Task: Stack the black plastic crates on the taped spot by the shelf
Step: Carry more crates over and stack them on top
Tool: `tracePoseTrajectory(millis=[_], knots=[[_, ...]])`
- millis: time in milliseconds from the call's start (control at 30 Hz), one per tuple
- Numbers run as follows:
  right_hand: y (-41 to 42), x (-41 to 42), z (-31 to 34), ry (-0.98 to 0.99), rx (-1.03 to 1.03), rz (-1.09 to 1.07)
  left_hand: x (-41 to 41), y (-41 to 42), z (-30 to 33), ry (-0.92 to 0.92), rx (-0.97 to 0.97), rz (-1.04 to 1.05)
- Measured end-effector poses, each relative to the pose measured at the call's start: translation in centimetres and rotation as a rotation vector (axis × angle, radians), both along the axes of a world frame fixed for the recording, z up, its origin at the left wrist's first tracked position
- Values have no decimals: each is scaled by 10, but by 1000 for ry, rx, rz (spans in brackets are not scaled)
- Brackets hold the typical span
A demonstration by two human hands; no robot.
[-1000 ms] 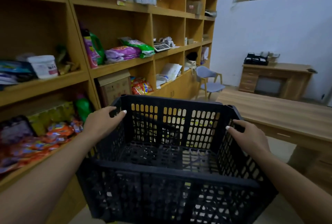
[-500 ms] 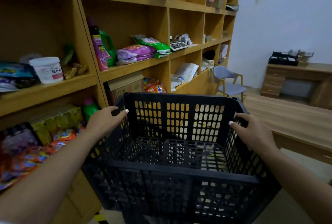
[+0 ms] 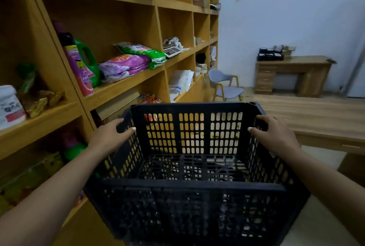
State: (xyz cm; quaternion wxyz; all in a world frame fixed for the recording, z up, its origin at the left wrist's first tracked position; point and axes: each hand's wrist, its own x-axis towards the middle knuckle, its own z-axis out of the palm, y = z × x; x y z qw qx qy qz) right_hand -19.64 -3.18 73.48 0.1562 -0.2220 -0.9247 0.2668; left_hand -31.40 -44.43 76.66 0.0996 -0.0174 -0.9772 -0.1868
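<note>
My left hand [image 3: 110, 137] and right hand [image 3: 276, 137] grip the side rims of a black crate [image 3: 189, 186], thumbs inside. I hold it before me beside the wooden shelf [image 3: 122, 85]. Its slotted walls and grid floor enclose nothing.

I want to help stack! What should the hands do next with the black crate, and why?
Probably keep carrying it along the shelf. Both the left hand and right hand grip the black crate by its side rims, it is held up, and no taped spot shows.
</note>
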Motion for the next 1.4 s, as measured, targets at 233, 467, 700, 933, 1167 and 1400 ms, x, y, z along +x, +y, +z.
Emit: tracePoseTrajectory(millis=[233, 467, 700, 933, 1167, 1400], knots=[[-52, 8, 6, -161, 150, -115, -53, -34, -21, -23, -32, -183], [-66, 21, 8, -360, 299, -106, -65, -38, -36, -23, -274, -226], [-69, 42, 6, -495, 412, -32, -59, -38, -34, -78, -370, -233], [-60, 37, -7, -504, 500, -22, -39, -45, -24, -198, -433, -183], [-54, 35, -8, -474, 556, -53, -37, -44, -22, -190, -457, -190], [-58, 39, -3, -474, 559, -63, -52, -48, -22, -264, -287, -294]])
